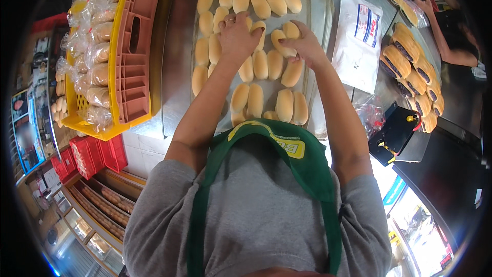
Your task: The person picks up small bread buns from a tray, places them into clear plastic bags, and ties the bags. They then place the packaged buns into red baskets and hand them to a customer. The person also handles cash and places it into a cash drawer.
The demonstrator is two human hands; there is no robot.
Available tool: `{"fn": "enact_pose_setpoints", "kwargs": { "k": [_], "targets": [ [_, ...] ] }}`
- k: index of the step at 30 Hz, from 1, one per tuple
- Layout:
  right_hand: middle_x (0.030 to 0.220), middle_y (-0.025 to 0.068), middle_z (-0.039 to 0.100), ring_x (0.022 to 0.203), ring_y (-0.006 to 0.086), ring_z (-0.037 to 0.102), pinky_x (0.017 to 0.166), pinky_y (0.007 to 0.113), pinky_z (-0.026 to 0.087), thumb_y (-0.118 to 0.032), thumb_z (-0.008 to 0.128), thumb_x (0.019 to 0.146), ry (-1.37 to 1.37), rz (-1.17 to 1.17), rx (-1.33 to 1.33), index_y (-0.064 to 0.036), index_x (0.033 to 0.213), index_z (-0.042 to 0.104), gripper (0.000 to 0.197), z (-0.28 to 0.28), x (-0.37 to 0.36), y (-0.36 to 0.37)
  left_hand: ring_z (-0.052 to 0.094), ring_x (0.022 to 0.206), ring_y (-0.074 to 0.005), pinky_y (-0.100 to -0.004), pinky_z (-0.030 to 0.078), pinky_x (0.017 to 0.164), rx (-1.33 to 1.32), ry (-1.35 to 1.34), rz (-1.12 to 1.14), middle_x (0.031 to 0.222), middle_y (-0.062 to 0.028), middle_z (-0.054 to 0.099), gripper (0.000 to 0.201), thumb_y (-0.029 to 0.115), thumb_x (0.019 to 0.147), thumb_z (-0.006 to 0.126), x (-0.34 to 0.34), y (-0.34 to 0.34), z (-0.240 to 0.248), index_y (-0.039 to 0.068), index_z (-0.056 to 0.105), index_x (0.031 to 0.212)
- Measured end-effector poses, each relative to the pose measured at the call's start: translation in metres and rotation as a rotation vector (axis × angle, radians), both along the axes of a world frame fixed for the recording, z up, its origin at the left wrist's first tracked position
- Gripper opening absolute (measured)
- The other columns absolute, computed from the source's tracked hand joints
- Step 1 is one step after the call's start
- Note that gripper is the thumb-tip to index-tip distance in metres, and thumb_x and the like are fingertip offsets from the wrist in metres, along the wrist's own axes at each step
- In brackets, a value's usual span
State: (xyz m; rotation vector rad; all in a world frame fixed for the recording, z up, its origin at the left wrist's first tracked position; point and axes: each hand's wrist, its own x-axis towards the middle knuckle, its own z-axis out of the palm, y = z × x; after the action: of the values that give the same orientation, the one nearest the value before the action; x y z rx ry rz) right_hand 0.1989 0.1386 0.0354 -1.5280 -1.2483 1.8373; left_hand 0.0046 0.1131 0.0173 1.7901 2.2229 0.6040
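Rows of oblong golden bread rolls (260, 64) lie on a worn metal baking tray (319, 25) in front of me. My left hand (238, 40) reaches over the middle rows, its fingers curled around rolls and its thumb pressed on one; the palm hides part of them. To its right, my right hand (306, 47) grips a pair of rolls (281, 39) side by side, thumb across the top. Whether either hand has lifted its rolls off the tray, I cannot tell. More rolls (284, 106) sit at the near end, partly behind my green apron (307, 146).
At left stands a yellow crate (110, 132) of bagged bread beside a brown crate (134, 66). A white printed plastic bag (359, 41) lies right of the tray. Beyond it are dark-filled loaves (410, 66), a black tape dispenser (394, 133) and another person's arm (445, 33).
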Motion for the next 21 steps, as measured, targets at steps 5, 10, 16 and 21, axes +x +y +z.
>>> {"fn": "enact_pose_setpoints", "kwargs": {
  "k": [5,10,16,21],
  "targets": [
    [0.107,0.0149,0.063,0.096,0.0225,0.062,0.081,0.034,0.050,-0.027,0.075,0.078,-0.137,-0.037,0.259,-0.0074,0.135,0.047,0.067,-0.016,-0.007,0.010,0.049,0.113,-0.0377,-0.0470,0.041,0.095,0.201,-0.037,0.046,0.117,-0.0199,0.056,0.049,0.029,0.077,0.070,-0.017,0.038,0.000,0.009,0.057,0.121],
    [0.113,0.0213,0.061,0.111,0.0356,0.055,0.093,0.045,0.044,-0.036,0.071,0.079,-0.825,0.035,0.753,-0.0112,0.134,0.049,0.065,-0.021,-0.010,0.018,0.053,0.111,-0.0369,-0.0444,0.044,0.094,0.322,0.040,0.053,0.113,-0.0213,0.061,0.050,0.023,0.076,0.071,-0.064,0.073,-0.003,0.008,0.058,0.122],
    [0.143,0.0156,0.041,0.127,0.0402,0.044,0.101,0.052,0.038,-0.032,0.069,0.079,-0.917,0.204,0.946,-0.0311,0.138,0.046,0.063,-0.019,-0.036,0.067,0.047,0.125,-0.0316,-0.0452,0.041,0.100,-0.038,0.254,-0.422,0.127,-0.0124,0.057,0.060,0.030,0.073,0.073,-0.025,0.092,0.011,0.006,0.055,0.126],
    [0.143,0.0131,0.042,0.130,0.0398,0.042,0.103,0.052,0.037,-0.028,0.067,0.082,-1.058,0.450,0.875,-0.0347,0.137,0.045,0.060,-0.021,-0.052,0.089,0.041,0.132,-0.0272,-0.0545,0.033,0.100,-0.237,0.339,-0.358,0.136,-0.0084,0.051,0.070,0.042,0.072,0.072,0.000,0.092,0.010,0.008,0.051,0.129]
  ]
}}
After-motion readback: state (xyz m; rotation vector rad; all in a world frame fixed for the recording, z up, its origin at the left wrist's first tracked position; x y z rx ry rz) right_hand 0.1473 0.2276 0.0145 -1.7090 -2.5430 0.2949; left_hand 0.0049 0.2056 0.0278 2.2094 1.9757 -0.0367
